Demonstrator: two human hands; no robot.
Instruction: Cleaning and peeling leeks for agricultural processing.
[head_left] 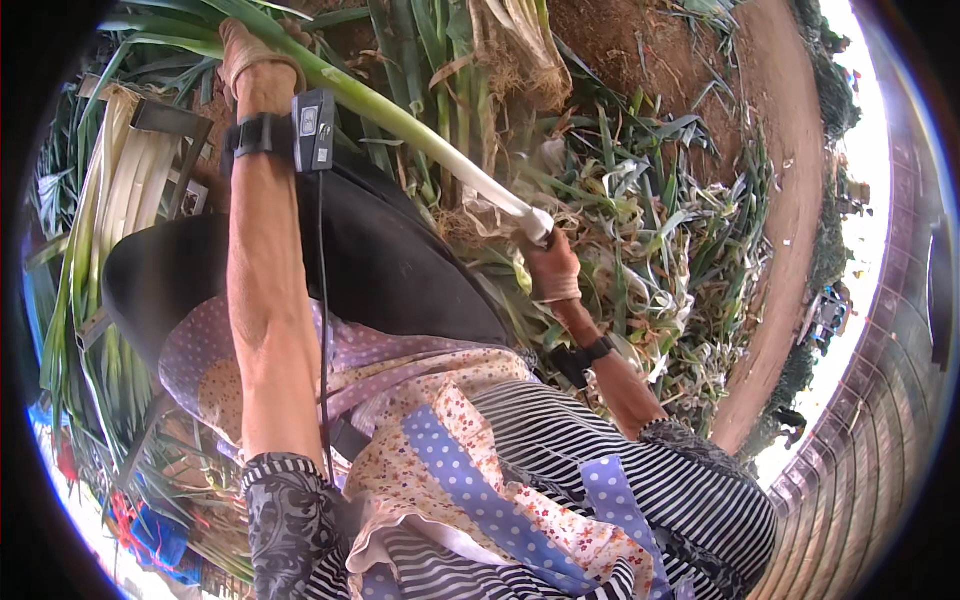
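A long leek (420,135) stretches slantwise between my hands, green leaves at the upper left and white root end toward the middle. My left hand (250,58), in a pale glove or wrap, is closed round its green upper part; some of the fingers are hidden behind it. At the white end, my right hand (552,268) is closed against the leek, a similar pale covering round its palm. A small dark thing shows between these fingers and the leek's end; its kind is unclear.
Several leeks with roots (535,45) lie at the top. A heap of leaf trimmings (650,230) spreads beyond my right hand. To the left, a bundle of leeks (125,175) rests by a metal frame (170,120). A black cable (323,260) runs along my left arm.
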